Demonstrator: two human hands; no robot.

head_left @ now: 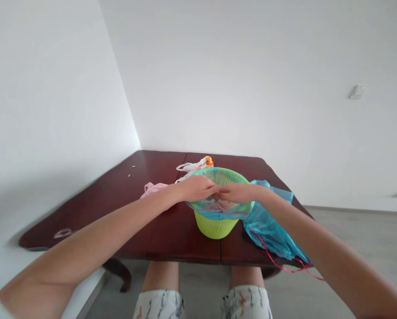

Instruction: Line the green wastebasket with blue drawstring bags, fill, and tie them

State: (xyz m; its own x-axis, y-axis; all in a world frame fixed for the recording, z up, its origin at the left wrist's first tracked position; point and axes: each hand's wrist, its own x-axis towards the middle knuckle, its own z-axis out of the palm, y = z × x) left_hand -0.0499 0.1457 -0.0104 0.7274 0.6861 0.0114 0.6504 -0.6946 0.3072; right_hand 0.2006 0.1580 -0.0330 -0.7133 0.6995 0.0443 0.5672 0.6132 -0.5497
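A lime-green plastic basket (215, 226) with a perforated upper wall stands on the dark red wooden table (181, 237). A translucent blue mesh bag (265, 230) is drawn across the basket's near rim and trails off to the right, with a pink drawstring (278, 262) hanging past the table edge. My left hand (195, 188) and my right hand (238, 193) meet above the basket's mouth, fingertips almost touching, on the mesh at the rim. Whether either hand grips the mesh is hidden.
A pink cloth (153, 189) lies left of the basket. Behind it sits a white plastic bag with an orange item (195, 165). A small white ring (63, 233) and a few small bits lie on the table's left part. White walls bound the table's far and left sides.
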